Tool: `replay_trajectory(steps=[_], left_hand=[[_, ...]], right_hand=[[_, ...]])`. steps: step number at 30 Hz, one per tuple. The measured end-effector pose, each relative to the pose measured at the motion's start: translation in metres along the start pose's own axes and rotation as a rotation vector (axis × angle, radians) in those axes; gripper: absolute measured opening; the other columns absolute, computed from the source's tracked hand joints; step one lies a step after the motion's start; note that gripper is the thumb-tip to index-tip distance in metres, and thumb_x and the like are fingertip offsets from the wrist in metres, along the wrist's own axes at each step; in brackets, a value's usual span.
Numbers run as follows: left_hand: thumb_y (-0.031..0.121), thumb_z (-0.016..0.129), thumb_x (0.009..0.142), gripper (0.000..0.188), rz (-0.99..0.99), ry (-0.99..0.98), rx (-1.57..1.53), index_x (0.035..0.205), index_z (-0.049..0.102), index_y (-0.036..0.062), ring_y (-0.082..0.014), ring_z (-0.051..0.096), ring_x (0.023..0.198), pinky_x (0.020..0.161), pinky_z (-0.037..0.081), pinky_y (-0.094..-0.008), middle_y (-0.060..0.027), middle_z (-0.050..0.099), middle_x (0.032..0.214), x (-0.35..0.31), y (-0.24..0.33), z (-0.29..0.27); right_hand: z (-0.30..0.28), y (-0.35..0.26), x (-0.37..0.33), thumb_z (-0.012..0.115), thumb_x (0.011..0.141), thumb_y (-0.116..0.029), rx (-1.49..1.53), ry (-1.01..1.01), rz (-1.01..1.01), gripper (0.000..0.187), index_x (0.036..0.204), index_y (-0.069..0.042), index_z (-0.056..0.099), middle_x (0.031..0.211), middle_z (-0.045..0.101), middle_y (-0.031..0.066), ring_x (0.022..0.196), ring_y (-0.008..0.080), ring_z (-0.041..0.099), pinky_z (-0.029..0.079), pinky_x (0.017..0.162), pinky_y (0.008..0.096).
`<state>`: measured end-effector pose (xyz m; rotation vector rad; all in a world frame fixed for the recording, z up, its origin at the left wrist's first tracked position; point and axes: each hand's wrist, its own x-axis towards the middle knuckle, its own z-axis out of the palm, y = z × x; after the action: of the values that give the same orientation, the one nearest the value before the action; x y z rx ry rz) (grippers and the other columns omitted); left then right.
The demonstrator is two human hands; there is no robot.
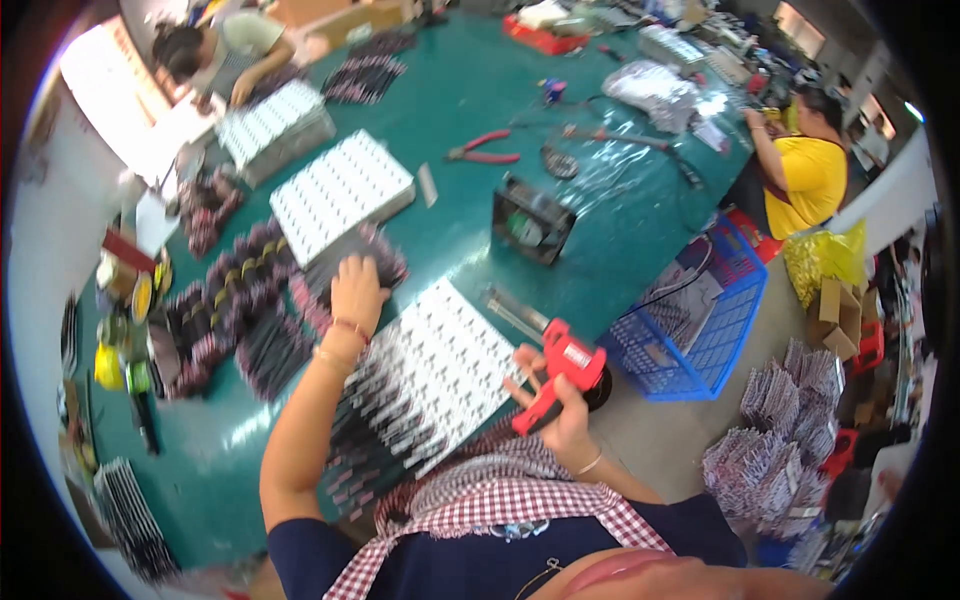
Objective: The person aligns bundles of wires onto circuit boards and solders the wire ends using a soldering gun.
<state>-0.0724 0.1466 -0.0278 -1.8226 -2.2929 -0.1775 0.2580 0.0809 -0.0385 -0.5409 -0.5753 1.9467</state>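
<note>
My right hand point(562, 405) grips the handle of a red gun-shaped power tool point(575, 360) with a long metal front; some of its fingers stick out toward the board. The tool is over the table's near right edge. Below my chest lies a white board point(450, 360) with rows of small dark marks or holes. Black leads point(375, 430) with pinkish ends stick out along its left side. My left hand point(356, 292) rests, fingers somewhat apart, on a bundle of black leads point(335, 262) beyond the board. Its fingertips partly hide what they touch.
Two stacks of white boards point(340, 190) point(275, 125) stand farther back. More lead bundles point(225, 290) lie left. Red-handled pliers point(485, 148), a small dark fan-like box point(530, 220) and cables occupy the table. A blue basket point(690, 340) stands right. Two co-workers point(805, 175) point(225, 55) sit around the table.
</note>
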Motion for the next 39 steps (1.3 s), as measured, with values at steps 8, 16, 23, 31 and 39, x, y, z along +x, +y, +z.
replay_trajectory(steps=[8, 16, 23, 31, 39], left_hand=[[0.013, 0.06, 0.084, 0.015, 0.062, 0.078, -0.119, 0.091, 0.05, 0.0046, -0.0306, 0.054, 0.092, 0.075, 0.045, -0.0416, -0.0117, 0.052, 0.093, 0.003, 0.004, 0.014], [0.006, 0.046, 0.089, 0.008, -0.091, 0.244, -0.471, 0.089, 0.043, -0.0018, -0.0404, 0.055, 0.067, 0.063, 0.041, -0.0479, -0.0232, 0.057, 0.073, 0.026, -0.011, -0.013], [0.017, 0.04, 0.098, 0.033, -0.248, 0.515, -1.202, 0.117, 0.04, -0.0101, -0.0169, 0.045, 0.065, 0.074, 0.045, -0.0315, -0.007, 0.05, 0.082, 0.007, -0.012, -0.032], [0.038, 0.046, 0.094, 0.041, -0.341, 0.538, -0.772, 0.116, 0.06, 0.0069, -0.0402, 0.055, 0.102, 0.09, 0.04, -0.0507, -0.027, 0.059, 0.113, 0.001, -0.009, 0.003], [0.007, 0.046, 0.092, 0.034, -0.242, 0.332, -1.573, 0.123, 0.037, -0.0039, -0.0147, 0.048, 0.077, 0.078, 0.043, -0.029, -0.0057, 0.05, 0.086, 0.016, 0.002, 0.017]], right_hand=[[-0.003, -0.006, -0.008, 0.059, 0.091, -0.029, 0.032, -0.003, -0.001, 0.033, 0.112, -0.005, 0.054, 0.137, 0.044, 0.0155, 0.137, 0.0303, 0.03, 0.028, 0.109, 0.0591], [-0.002, -0.002, -0.006, 0.053, 0.094, -0.023, 0.042, -0.048, 0.008, 0.027, 0.112, -0.003, 0.056, 0.135, 0.045, 0.0154, 0.133, 0.0257, 0.037, 0.034, 0.108, 0.0521], [-0.015, 0.017, 0.003, 0.055, 0.095, -0.028, 0.079, -0.035, 0.053, 0.038, 0.127, -0.009, 0.052, 0.133, 0.049, 0.0063, 0.129, 0.0181, 0.041, 0.037, 0.105, 0.0442], [-0.012, 0.013, -0.009, 0.056, 0.094, -0.026, 0.006, -0.006, -0.026, 0.056, 0.142, -0.008, 0.034, 0.139, 0.043, 0.007, 0.134, 0.0185, 0.035, 0.034, 0.109, 0.0429], [-0.01, 0.016, -0.014, 0.056, 0.093, -0.022, 0.014, 0.053, -0.11, 0.039, 0.127, -0.005, 0.051, 0.133, 0.049, 0.0092, 0.129, 0.0206, 0.041, 0.037, 0.107, 0.0442]])
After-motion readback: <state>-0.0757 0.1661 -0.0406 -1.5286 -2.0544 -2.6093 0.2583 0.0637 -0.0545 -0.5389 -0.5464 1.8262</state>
